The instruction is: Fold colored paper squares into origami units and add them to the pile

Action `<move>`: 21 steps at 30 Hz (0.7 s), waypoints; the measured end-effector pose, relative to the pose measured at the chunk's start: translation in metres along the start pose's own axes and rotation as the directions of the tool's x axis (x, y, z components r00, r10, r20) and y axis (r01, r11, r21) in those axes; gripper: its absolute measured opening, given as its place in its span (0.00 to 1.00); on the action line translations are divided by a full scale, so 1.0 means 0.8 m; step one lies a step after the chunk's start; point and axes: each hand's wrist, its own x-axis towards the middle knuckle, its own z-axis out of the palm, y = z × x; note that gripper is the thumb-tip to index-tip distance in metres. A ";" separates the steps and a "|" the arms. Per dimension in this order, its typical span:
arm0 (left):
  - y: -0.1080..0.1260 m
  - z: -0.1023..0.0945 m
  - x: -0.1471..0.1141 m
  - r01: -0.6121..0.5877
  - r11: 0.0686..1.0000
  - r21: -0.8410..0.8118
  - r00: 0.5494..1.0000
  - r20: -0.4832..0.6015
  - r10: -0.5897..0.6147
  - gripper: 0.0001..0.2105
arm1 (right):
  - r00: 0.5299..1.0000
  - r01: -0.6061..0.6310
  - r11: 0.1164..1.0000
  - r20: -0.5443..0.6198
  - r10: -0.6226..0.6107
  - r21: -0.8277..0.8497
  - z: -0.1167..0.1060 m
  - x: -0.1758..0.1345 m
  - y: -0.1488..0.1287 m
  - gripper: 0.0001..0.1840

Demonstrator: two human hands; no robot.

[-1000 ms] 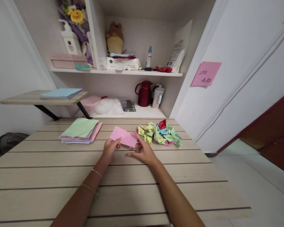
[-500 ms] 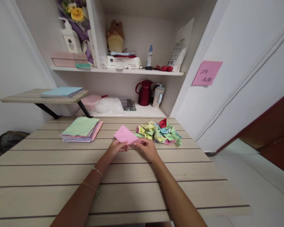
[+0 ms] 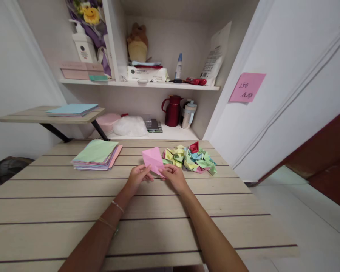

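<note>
A pink sheet of paper [image 3: 153, 158] with crease lines is held up just above the table, one corner pointing down toward me. My left hand [image 3: 139, 176] pinches its lower left edge, thumb on top. At the lower right corner, my right hand [image 3: 174, 176] is closed on the same sheet. Just beyond my right hand lies a heap of folded paper pieces [image 3: 191, 158] in yellow, green, blue and red. To the left of my hands sits a stack of coloured paper sheets [image 3: 98, 153], a light green one uppermost.
A small raised shelf [image 3: 22, 114] at the back left bears blue sheets [image 3: 73, 108]. Behind the slatted table [image 3: 158, 234] stands a white cabinet holding a red jug [image 3: 172, 111], a pale bottle [image 3: 189, 115] and a plastic bag [image 3: 130, 126]. A pink note [image 3: 247, 87] hangs on the right.
The pink paper has gone from a folded shape to a more opened-out square, turned so that its creased face shows. Both hands have stayed in nearly the same place.
</note>
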 end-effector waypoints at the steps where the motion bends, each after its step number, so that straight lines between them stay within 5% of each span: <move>1: 0.001 0.000 -0.001 0.003 1.000 -0.028 1.000 0.003 -0.003 0.15 | 1.000 0.016 0.999 0.015 -0.015 -0.041 0.000 0.000 0.001 0.18; 4: 0.007 0.001 -0.003 0.005 0.991 -0.130 0.999 0.035 -0.001 0.16 | 0.990 0.137 0.962 -0.014 -0.144 -0.238 0.000 -0.001 0.001 0.20; 8: 0.010 0.001 -0.001 -0.017 0.960 -0.280 0.998 0.050 0.032 0.20 | 0.933 0.257 0.814 -0.084 -0.349 -0.521 -0.005 -0.003 -0.006 0.40; 12: 0.005 -0.004 0.004 -0.055 0.976 -0.213 0.996 -0.084 0.038 0.22 | 0.947 0.295 0.793 0.053 -0.317 -0.532 -0.007 -0.007 -0.010 0.47; 15: 0.000 -0.008 0.007 -0.093 0.994 -0.065 0.980 -0.183 0.080 0.21 | 0.941 0.340 0.763 0.194 -0.279 -0.550 -0.006 -0.011 -0.012 0.43; 18: -0.001 -0.009 0.007 -0.114 0.993 -0.005 0.971 -0.210 0.110 0.20 | 0.907 0.418 0.707 0.300 -0.295 -0.571 -0.003 -0.012 -0.013 0.28; 21: 0.003 -0.007 0.005 -0.113 0.993 0.012 0.978 -0.177 0.114 0.19 | 0.916 0.402 0.754 0.248 -0.317 -0.520 -0.002 -0.010 -0.013 0.14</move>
